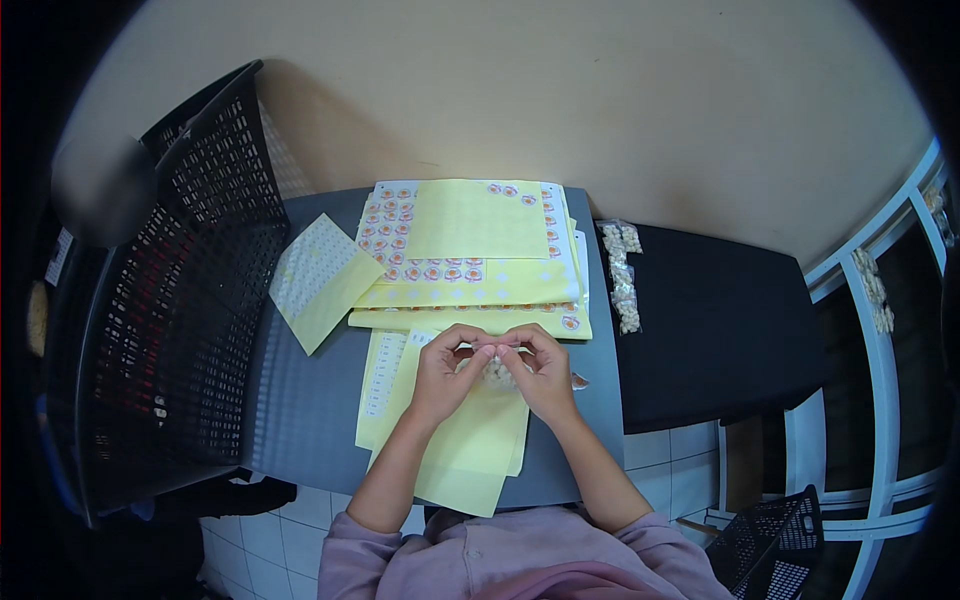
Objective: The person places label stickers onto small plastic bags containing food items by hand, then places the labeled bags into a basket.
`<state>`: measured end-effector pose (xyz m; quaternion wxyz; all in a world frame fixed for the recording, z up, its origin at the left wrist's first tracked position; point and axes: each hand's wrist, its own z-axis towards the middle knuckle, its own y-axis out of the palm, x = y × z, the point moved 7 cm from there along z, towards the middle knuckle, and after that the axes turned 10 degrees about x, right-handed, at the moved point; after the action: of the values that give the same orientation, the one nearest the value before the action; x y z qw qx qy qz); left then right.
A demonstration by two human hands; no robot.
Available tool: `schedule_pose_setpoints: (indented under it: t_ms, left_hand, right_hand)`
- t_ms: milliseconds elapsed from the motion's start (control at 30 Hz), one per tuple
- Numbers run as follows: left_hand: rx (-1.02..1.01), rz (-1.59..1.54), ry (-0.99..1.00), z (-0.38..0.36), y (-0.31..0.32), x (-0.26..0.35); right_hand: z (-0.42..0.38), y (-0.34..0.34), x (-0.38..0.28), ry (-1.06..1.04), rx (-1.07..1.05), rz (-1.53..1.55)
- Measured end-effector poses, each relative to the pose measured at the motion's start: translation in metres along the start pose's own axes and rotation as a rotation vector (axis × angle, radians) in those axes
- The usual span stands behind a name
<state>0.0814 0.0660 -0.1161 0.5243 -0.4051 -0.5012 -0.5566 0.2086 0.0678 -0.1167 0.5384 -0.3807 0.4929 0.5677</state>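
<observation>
Over the yellow sheets near the front of the table, my left hand (447, 372) and my right hand (541, 372) meet, thumbs and fingertips pinched together. Between them they grip the top of a small clear bag (498, 376) with pale pieces inside. Fingers partly hide the bag's upper edge. Beneath lie yellow backing sheets (465, 455), one with a column of small printed labels (383, 375). Farther back is a stack of sticker sheets (430, 270) with round red and orange stickers. A small brownish scrap (579, 382) lies just right of my right hand.
A tall black perforated basket (190, 280) stands at the left. Beside it lies a tilted label sheet (325, 280) on the grey table (300, 420). Filled small bags (622, 280) rest on a black surface (710, 320) at right. A white-framed rack (880, 380) and another black basket (770, 545) are farther right.
</observation>
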Motion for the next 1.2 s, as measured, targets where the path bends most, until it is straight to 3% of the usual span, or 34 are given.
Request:
schedule_pose_setpoints:
  t_ms: [333,633,800,1200]
  left_hand:
    - [-0.006,0.051,-0.059,-0.001,0.001,-0.007]
    - [0.028,0.164,0.096,-0.003,0.004,0.008]
    - [0.036,0.255,0.165,-0.002,0.004,0.018]
    - [0.045,0.341,0.227,0.001,-0.002,0.031]
  right_hand:
    - [0.0,-0.001,0.002,-0.007,0.013,-0.03]
    - [0.0,0.0,-0.008,-0.096,0.027,-0.12]
    - [0.002,0.001,-0.026,-0.273,0.006,-0.281]
    - [0.005,-0.011,-0.04,-0.332,0.103,-0.367]
